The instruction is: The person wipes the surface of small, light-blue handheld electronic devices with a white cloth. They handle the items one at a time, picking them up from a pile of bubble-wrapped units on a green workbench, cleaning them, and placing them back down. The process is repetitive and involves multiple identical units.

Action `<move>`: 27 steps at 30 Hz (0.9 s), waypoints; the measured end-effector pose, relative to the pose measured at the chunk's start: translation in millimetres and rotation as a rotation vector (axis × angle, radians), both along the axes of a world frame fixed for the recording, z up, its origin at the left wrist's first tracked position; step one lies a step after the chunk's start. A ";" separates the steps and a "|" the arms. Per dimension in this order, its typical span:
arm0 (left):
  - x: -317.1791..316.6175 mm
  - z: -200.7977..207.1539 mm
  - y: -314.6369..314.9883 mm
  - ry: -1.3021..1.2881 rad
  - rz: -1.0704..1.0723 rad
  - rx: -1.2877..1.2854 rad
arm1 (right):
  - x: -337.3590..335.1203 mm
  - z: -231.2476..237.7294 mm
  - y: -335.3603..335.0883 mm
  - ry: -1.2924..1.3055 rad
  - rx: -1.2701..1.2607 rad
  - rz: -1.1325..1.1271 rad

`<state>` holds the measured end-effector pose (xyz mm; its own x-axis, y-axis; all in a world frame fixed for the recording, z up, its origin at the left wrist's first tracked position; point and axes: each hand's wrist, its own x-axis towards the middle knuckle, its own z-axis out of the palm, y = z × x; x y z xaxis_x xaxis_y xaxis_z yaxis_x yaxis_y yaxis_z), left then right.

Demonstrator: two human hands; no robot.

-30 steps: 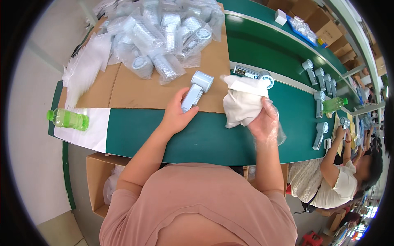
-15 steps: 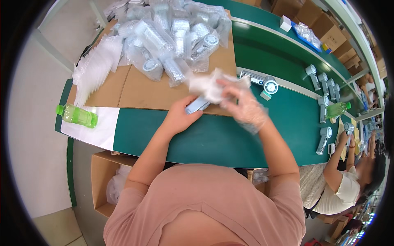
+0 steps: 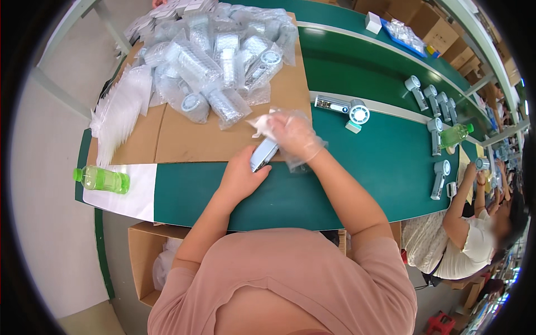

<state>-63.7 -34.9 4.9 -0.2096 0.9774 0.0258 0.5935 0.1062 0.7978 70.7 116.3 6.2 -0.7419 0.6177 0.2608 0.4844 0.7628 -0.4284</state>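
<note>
My left hand (image 3: 239, 177) is closed around the light blue handle of a handheld fan (image 3: 264, 154), tilted over the front edge of a cardboard sheet (image 3: 195, 142). On my right hand (image 3: 295, 135) is a clear plastic glove. Its fingers pinch a crumpled white cloth (image 3: 261, 125) against the fan's upper end, which the cloth and hand hide. Just beyond, a heap of bubble-wrap bags (image 3: 192, 61) with fans inside covers the back of the cardboard. To the right, another fan (image 3: 357, 113) lies with its round head on a small teal-and-white block (image 3: 353, 127).
A fanned stack of white sleeves (image 3: 124, 106) lies at the left, near a green bottle (image 3: 103, 180). Several fans (image 3: 441, 177) lie along the right side of the green table (image 3: 357, 184), beside another bottle (image 3: 455, 135). A co-worker (image 3: 466, 240) sits at the far right.
My right hand has moved left and down with the white cloth, onto the fan's upper end. The left hand keeps its hold on the handle. The whole view has shifted slightly.
</note>
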 end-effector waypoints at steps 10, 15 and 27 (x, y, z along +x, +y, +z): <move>-0.7 -12.5 -2.6 0.097 -0.002 0.059 | 1.6 19.4 -28.8 0.112 -0.134 -0.132; 8.1 -24.6 -6.1 0.246 -0.035 0.208 | 18.9 10.3 -21.2 0.766 -1.214 -0.229; 64.1 -11.7 13.6 -0.203 0.016 0.107 | 17.1 5.0 -52.4 1.409 -1.203 -0.378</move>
